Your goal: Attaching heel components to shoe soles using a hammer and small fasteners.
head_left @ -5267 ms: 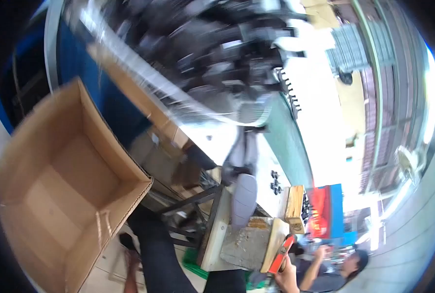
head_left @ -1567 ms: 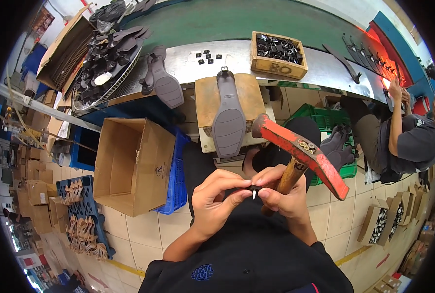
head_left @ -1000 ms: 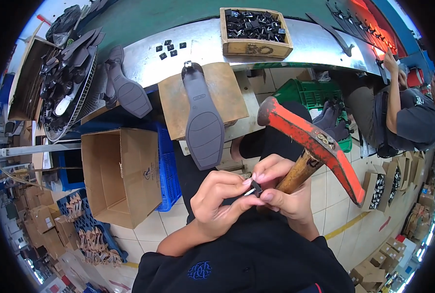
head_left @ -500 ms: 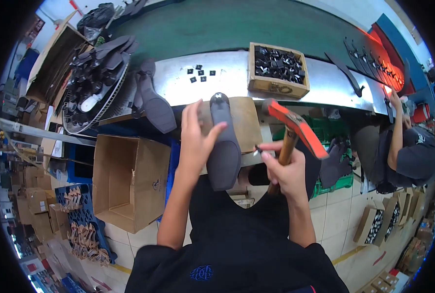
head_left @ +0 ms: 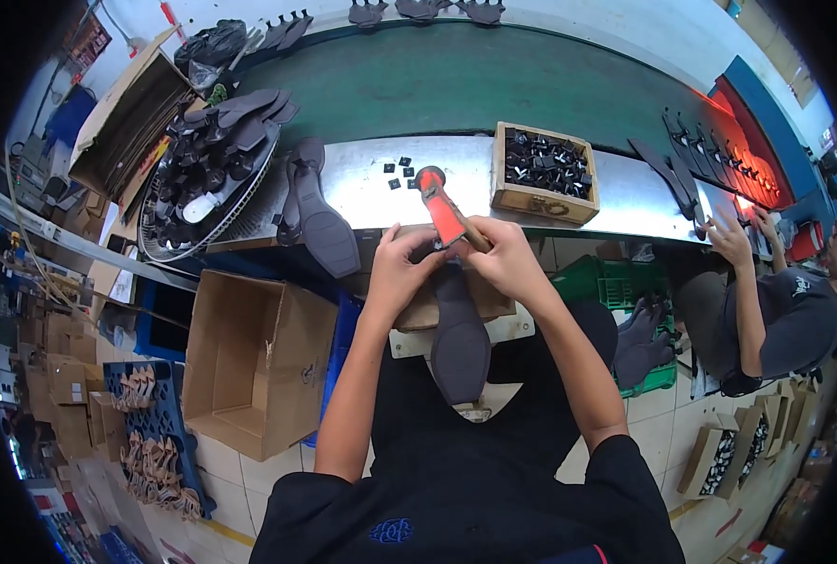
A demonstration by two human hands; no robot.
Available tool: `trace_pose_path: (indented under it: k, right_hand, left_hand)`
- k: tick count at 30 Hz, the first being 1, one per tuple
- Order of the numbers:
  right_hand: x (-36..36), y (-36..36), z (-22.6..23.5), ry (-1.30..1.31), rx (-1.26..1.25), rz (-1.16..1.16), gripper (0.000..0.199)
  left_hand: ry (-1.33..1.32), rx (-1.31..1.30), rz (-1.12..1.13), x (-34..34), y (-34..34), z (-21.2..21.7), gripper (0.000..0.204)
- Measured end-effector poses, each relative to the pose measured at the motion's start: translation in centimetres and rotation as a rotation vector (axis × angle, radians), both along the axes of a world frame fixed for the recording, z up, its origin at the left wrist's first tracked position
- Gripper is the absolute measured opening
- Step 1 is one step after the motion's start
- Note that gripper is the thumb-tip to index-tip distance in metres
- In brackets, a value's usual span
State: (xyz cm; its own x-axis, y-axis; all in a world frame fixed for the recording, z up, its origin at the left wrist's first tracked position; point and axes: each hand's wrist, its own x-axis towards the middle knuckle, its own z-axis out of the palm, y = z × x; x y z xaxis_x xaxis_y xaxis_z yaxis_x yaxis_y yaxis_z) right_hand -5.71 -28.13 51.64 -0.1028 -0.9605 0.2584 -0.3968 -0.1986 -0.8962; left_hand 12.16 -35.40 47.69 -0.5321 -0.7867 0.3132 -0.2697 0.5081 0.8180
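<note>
My right hand [head_left: 508, 258] grips the wooden handle of a red-headed hammer [head_left: 439, 204], its head pointing away from me over the steel bench. My left hand [head_left: 402, 273] rests on the heel end of a dark grey shoe sole [head_left: 458, 334] and steadies it. The sole lies lengthwise on a wooden block [head_left: 494, 303] in front of my lap, toe end toward me. The sole's far end is hidden under both hands.
A wooden box of small black parts [head_left: 543, 172] and loose black pieces [head_left: 400, 172] sit on the steel bench [head_left: 362, 193]. More soles [head_left: 317, 218] lie left, beside a round rack of soles [head_left: 213, 155]. An open cardboard box [head_left: 254, 357] stands lower left. A co-worker's hand [head_left: 731, 240] works at right.
My left hand has set the sole flat on the block and now presses its far end. The hammer has swung from upright beside my right hand to low over the bench.
</note>
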Motion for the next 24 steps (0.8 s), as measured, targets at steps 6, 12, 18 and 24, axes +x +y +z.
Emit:
trace_pose_path:
  k: [6, 12, 18, 24]
  right_hand:
    - [-0.1, -0.8, -0.8, -0.023, 0.001, -0.012, 0.022]
    - [0.7, -0.4, 1.1, 0.137, -0.021, 0.001, 0.018]
    - [0.5, -0.3, 1.1, 0.218, -0.113, 0.030, 0.017]
    - [0.2, -0.3, 1.6, 0.219, 0.083, -0.045, 0.014]
  left_hand:
    - [-0.012, -0.011, -0.012, 0.1, -0.7, -0.9, 0.033]
    - [0.025, -0.060, -0.023, 0.4, -0.5, -1.4, 0.027]
    - [0.116, -0.073, 0.020, 0.1, -0.1, -0.9, 0.027]
    - [-0.003, -0.038, -0.033, 0.2, -0.9, -1.9, 0.025]
